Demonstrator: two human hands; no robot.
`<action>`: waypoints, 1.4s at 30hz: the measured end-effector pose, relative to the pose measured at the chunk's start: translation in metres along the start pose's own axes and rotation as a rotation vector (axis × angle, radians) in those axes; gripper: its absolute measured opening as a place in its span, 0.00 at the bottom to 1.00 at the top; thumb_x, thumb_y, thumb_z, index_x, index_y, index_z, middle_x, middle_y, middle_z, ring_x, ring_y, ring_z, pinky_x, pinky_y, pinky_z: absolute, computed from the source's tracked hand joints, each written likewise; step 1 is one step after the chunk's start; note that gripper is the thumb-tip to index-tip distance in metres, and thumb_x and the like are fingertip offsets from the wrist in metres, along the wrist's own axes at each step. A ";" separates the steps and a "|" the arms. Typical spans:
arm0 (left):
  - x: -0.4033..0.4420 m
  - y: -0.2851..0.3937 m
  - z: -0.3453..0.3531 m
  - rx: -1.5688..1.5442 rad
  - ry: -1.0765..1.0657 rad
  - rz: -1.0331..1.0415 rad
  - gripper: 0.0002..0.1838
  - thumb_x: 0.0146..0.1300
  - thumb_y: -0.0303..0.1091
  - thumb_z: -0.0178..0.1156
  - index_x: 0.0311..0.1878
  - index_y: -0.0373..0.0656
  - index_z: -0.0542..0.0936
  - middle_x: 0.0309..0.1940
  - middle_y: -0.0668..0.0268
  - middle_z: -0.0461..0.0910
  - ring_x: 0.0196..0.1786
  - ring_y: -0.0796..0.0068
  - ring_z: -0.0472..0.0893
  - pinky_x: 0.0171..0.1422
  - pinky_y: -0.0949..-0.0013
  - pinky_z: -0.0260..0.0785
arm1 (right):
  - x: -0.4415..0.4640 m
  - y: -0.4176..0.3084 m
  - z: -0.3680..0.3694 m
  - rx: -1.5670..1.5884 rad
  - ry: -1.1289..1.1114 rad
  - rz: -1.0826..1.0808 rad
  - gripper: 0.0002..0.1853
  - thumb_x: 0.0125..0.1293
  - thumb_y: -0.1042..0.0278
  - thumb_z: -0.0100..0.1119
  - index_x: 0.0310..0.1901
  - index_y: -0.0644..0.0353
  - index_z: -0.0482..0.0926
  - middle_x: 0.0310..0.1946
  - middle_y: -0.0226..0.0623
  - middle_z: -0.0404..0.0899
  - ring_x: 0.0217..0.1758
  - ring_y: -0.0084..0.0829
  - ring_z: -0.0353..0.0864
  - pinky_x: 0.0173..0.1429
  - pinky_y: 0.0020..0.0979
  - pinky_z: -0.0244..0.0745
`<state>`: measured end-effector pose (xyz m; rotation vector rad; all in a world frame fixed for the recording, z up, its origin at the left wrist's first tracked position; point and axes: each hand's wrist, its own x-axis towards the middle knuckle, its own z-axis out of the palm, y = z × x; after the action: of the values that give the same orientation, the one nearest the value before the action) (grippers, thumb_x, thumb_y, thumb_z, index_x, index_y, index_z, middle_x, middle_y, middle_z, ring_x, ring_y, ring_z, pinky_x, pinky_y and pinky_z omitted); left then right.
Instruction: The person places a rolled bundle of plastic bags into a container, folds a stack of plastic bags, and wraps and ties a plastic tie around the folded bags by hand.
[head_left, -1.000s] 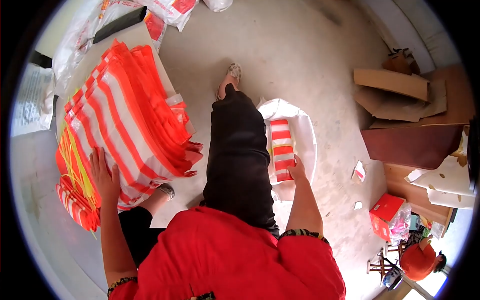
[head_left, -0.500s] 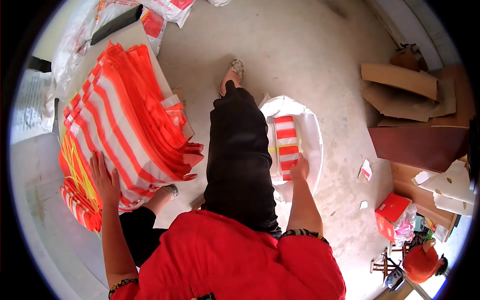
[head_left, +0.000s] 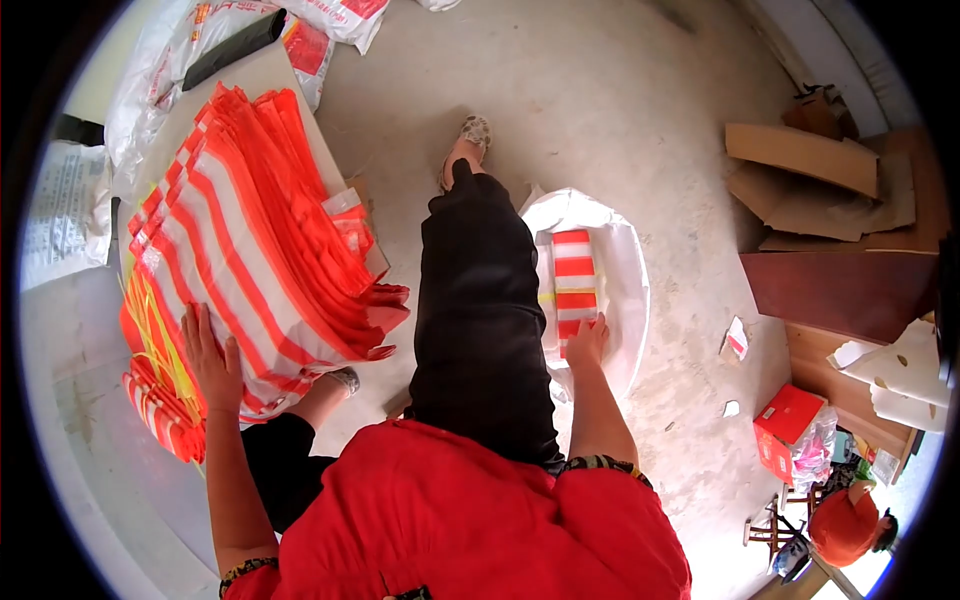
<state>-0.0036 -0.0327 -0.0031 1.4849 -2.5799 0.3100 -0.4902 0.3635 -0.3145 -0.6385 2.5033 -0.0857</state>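
Note:
My left hand [head_left: 212,365] lies flat with fingers stretched on the left edge of a big stack of red-and-white striped plastic bags [head_left: 245,260]. Yellow ties [head_left: 160,335] lie beside that hand, over a smaller striped pile [head_left: 160,410]. On my right stands an open white woven sack [head_left: 632,290]. Inside it sits a folded red-and-white striped bundle [head_left: 574,267] with a yellow band round it. At the near end of this bundle rests my right hand [head_left: 587,342], its fingers extended and partly overlapping the bundle.
White sacks with red print [head_left: 345,20] and a black roll [head_left: 235,48] lie beyond the stack. Cardboard [head_left: 800,160] rests on a dark red cabinet [head_left: 830,295] at right. A red box [head_left: 785,415] stands below, near another person [head_left: 845,525].
My right hand has shifted slightly toward me and left along the bundle, its fingers straighter. My left hand stays on the striped stack.

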 end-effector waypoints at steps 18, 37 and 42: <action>-0.001 0.001 0.002 0.008 -0.011 -0.037 0.34 0.78 0.50 0.52 0.83 0.49 0.64 0.86 0.56 0.56 0.87 0.49 0.54 0.88 0.44 0.48 | -0.002 0.007 0.019 0.248 -0.034 0.122 0.38 0.64 0.51 0.70 0.75 0.51 0.72 0.83 0.54 0.51 0.85 0.55 0.54 0.84 0.51 0.58; -0.001 -0.002 0.004 0.028 -0.004 -0.021 0.34 0.79 0.52 0.49 0.83 0.47 0.64 0.85 0.55 0.57 0.87 0.48 0.54 0.88 0.45 0.47 | 0.054 0.033 0.064 0.477 -0.084 0.286 0.29 0.61 0.42 0.68 0.63 0.38 0.86 0.78 0.55 0.58 0.79 0.56 0.64 0.81 0.49 0.64; -0.002 -0.001 0.003 0.028 -0.001 -0.015 0.34 0.79 0.53 0.50 0.83 0.48 0.64 0.85 0.55 0.57 0.87 0.48 0.54 0.88 0.45 0.47 | 0.036 0.016 0.062 0.360 -0.040 0.282 0.29 0.66 0.43 0.64 0.67 0.44 0.80 0.78 0.51 0.59 0.80 0.54 0.62 0.81 0.50 0.63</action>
<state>-0.0016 -0.0318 -0.0062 1.5137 -2.5744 0.3449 -0.4903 0.3656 -0.3879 -0.1382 2.4263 -0.4023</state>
